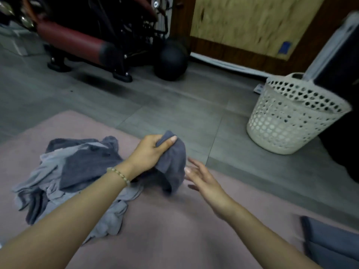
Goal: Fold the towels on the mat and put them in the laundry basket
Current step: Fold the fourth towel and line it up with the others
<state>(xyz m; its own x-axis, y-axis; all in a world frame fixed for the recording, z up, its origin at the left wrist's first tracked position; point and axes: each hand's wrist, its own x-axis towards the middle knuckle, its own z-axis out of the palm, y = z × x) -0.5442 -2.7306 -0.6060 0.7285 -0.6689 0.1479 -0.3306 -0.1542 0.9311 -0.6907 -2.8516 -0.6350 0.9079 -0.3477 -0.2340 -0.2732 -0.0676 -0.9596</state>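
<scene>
Pink mat [165, 230] covered floor, heap of grey towels [64, 181] at its left. White laundry basket [287, 121] stood off mat, right. Left hand [149, 152] gripped dark towel [172, 164], lifted from heap. Right hand [204, 179] loose, fingers spread, reaching in. Step: picking up; next, likely catch free corner, spread flat.

Bare left forearm [68, 220], bare right forearm [268, 232], thin beaded bracelet [118, 174] at the left wrist (small pale beads, a few amber), pale thumbnail on the left hand [149, 152]
</scene>
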